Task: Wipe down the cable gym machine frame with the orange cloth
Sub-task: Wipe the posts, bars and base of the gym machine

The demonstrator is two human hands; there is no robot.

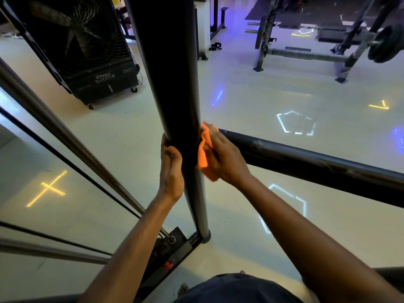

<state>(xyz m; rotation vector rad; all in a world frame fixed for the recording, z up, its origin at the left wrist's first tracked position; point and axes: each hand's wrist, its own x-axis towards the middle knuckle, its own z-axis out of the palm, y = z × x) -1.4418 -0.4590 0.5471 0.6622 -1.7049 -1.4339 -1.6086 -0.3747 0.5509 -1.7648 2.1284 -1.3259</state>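
A thick black upright post (175,84) of the cable machine frame runs down the middle of the view to the floor. My left hand (171,169) grips the post from its left side, fingers curled round it. My right hand (223,156) presses the orange cloth (203,154) flat against the post's right side, fingers straight. The cloth is bunched between my palm and the post, and part of it is hidden under my hand. A black crossbar (317,165) of the frame leaves the post to the right, just behind my right hand.
A steel guide rod (54,125) and a thin black cable (72,165) slant down at the left to the machine base (172,243). A large black fan cooler (91,51) stands at the back left. A weight rack (306,53) stands at the back right on the pale glossy floor.
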